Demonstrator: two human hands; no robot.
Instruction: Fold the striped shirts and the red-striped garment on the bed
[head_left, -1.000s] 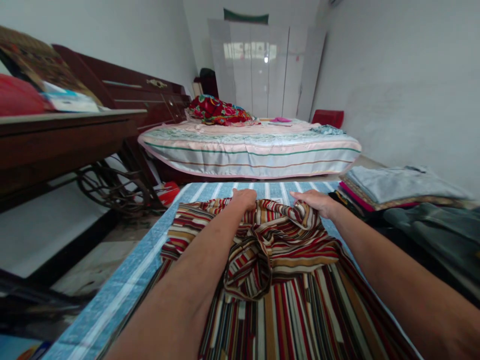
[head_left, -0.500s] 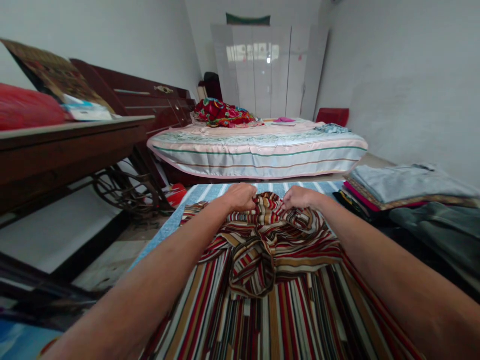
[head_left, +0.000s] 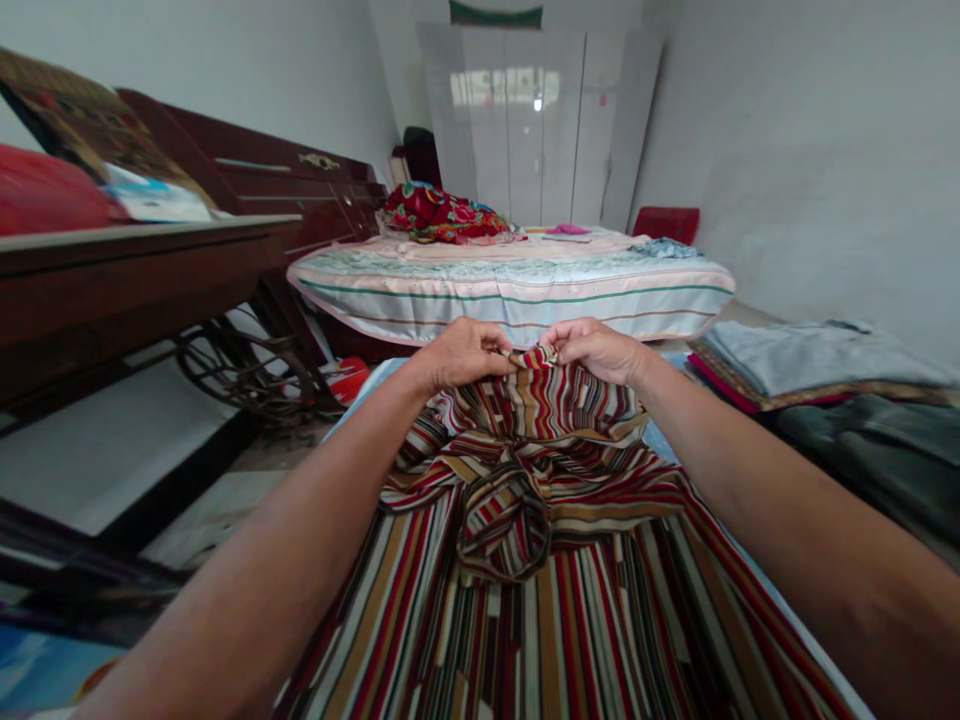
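A striped garment (head_left: pixel 540 560) in red, brown, white and dark bands lies in front of me on a blue striped cloth (head_left: pixel 360 385). My left hand (head_left: pixel 459 352) and my right hand (head_left: pixel 594 348) are both closed, pinching the garment's far edge close together and holding it raised off the surface. The cloth bunches into folds below my hands.
A stack of folded clothes (head_left: pixel 810 365) sits at the right. A dark wooden sewing table (head_left: pixel 142 270) with a treadle wheel (head_left: pixel 240 370) stands at the left. A mattress with striped sheets (head_left: pixel 510 285) lies ahead, and a white wardrobe (head_left: pixel 540 120) stands behind it.
My hands have come together and lifted the garment's far edge off the surface. A second ago they lay apart and low on the cloth.
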